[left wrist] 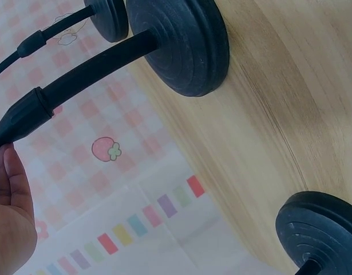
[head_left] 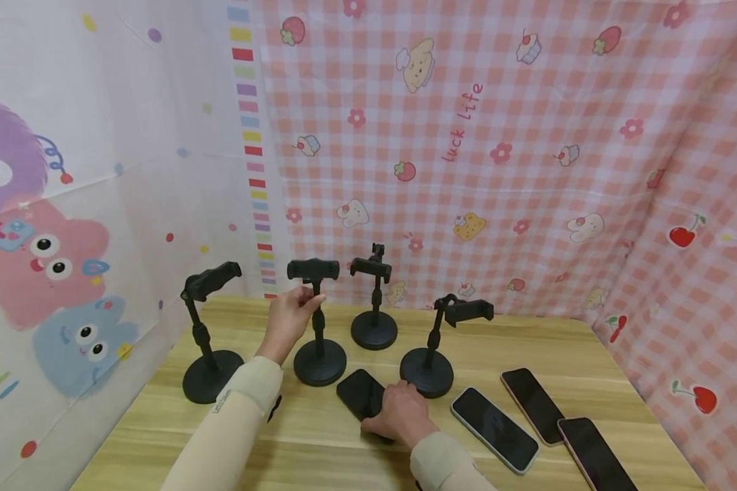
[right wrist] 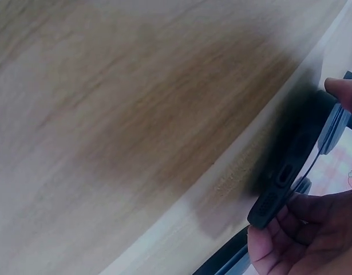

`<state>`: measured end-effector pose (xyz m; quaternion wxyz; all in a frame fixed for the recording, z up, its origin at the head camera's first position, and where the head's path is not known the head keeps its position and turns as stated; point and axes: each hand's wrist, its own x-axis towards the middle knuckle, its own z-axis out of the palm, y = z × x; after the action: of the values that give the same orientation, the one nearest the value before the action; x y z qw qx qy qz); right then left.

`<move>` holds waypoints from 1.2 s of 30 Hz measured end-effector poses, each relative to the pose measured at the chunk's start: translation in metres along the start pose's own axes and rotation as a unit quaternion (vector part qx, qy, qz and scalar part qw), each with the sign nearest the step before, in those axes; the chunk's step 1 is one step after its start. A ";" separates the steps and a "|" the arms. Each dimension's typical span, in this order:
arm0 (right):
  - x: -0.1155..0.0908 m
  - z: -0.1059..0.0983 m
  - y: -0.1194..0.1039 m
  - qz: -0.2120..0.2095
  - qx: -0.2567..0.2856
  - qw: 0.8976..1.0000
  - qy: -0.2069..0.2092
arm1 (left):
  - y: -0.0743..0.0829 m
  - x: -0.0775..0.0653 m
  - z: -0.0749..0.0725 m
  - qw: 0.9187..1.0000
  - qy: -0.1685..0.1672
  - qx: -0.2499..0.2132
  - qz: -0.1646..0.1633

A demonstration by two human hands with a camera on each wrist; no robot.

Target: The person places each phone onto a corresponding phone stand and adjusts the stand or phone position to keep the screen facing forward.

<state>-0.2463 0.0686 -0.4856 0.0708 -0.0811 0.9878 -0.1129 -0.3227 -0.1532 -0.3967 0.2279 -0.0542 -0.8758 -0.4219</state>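
Observation:
My left hand [head_left: 290,319] pinches the stem of a black phone stand [head_left: 319,363], just below its clamp [head_left: 313,270]. The left wrist view shows the fingers [left wrist: 16,177] at the stem and the round base [left wrist: 184,46] upright on the table. In the head view my right hand [head_left: 402,412] holds a black smartphone [head_left: 359,392] low over the table, in front of that stand. Seen from the right wrist, thumb and fingers grip this phone [right wrist: 293,163] by its opposite long edges, with its port end toward the camera. Part of the phone is hidden under the hand.
Other black phone stands are at the left [head_left: 211,376], the back [head_left: 374,331] and right of centre [head_left: 426,372]. Three phones lie at the right: a pale-edged one [head_left: 495,429] and two pink-edged ones [head_left: 533,406], [head_left: 596,453] touching. Patterned cloth [head_left: 467,136] hangs behind the wooden table.

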 end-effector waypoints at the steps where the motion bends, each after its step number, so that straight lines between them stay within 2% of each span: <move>1: 0.000 0.000 0.000 -0.001 0.002 1.000 0.000 | 0.000 0.000 0.000 1.000 0.001 0.001 0.003; 10: -0.005 0.004 0.001 -0.011 0.007 1.000 -0.005 | -0.005 -0.005 0.003 1.000 0.005 -0.007 0.012; 17: -0.005 0.003 0.001 -0.007 0.007 1.000 0.012 | -0.007 -0.004 0.005 0.999 0.018 -0.014 0.032; 32: -0.007 -0.001 0.001 0.000 0.016 0.997 0.071 | -0.010 -0.002 0.007 0.998 0.038 -0.009 0.053; 36: -0.007 -0.002 0.001 -0.004 0.017 0.995 0.094 | -0.009 -0.003 0.007 0.998 0.037 -0.013 0.044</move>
<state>-0.2402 0.0710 -0.4831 -0.0213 -0.0724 0.9876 -0.1374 -0.3258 -0.1533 -0.4086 0.2776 -0.0806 -0.8579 -0.4249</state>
